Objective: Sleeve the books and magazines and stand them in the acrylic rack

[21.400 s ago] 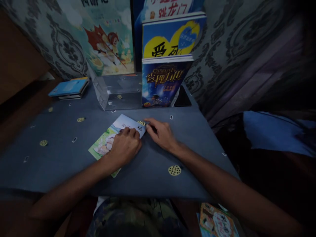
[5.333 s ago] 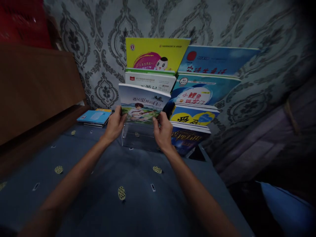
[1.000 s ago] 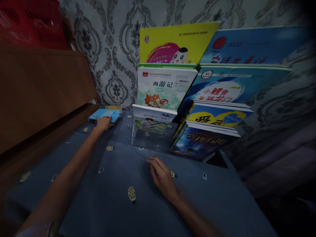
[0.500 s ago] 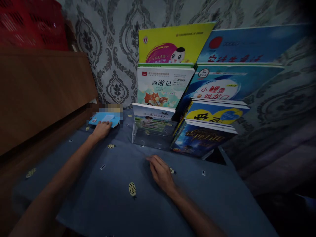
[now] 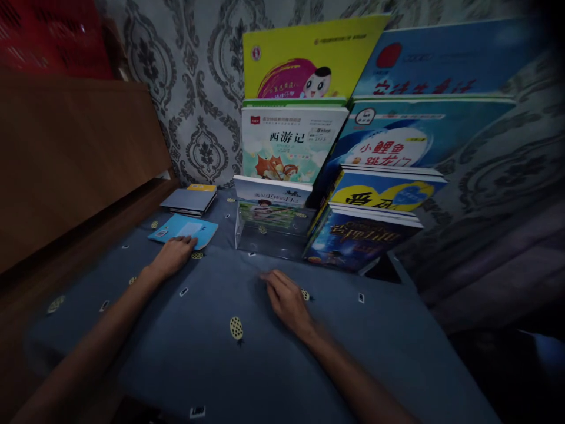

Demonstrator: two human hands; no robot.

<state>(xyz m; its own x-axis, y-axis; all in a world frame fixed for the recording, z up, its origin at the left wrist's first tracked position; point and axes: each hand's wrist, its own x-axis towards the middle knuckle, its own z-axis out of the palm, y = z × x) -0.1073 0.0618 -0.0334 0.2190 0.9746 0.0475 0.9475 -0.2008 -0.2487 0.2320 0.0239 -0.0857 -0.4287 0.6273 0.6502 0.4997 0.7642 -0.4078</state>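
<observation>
My left hand (image 5: pixel 175 254) lies on the near edge of a light blue book (image 5: pixel 166 228), its fingers closed over the cover. The book is flat on the cloth, face or back side up. Just behind it is a small stack of books (image 5: pixel 188 201) with a grey-blue one on top and a yellow edge showing. My right hand (image 5: pixel 286 297) rests on the tablecloth (image 5: pixel 282 377) in front of the book rack, fingers loosely extended, holding nothing.
A clear plastic rack (image 5: pixel 269 235) holds upright books in tiers: a yellow book (image 5: pixel 282 56), a white book (image 5: pixel 282 141), a teal book (image 5: pixel 397 132) and a dark blue book (image 5: pixel 359 238). Wooden furniture (image 5: pixel 75 159) with a red crate (image 5: pixel 53 41) stands left. Patterned wall lies behind.
My left hand has drawn the light blue book off the stack toward me, uncovering the books under it. My right hand stays almost where it was. The view has shifted slightly.
</observation>
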